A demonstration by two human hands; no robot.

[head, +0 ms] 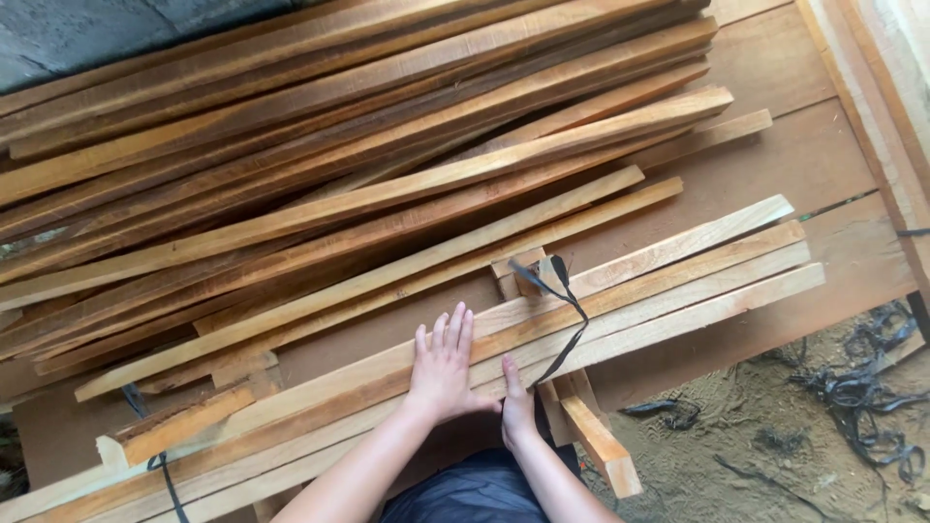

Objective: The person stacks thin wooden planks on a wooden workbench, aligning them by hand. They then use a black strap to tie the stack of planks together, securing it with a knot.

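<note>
Rough-sawn wooden slats (pixel 320 184), long, narrow and reddish-brown, lie heaped across the brown table (pixel 775 165), their left ends cut off by the frame. Nearer, a flat bundle of paler slats (pixel 678 281) rests on short cross blocks with a black strap (pixel 572 320) looped over it. The left hand (pixel 443 373) lies open, palm down, fingers spread on the bundle. The right hand (pixel 517 402) presses its edge, fingers partly hidden.

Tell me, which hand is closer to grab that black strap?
Right, probably. The right hand rests on the slat bundle beside the black strap. The left hand lies flat farther away.
</note>
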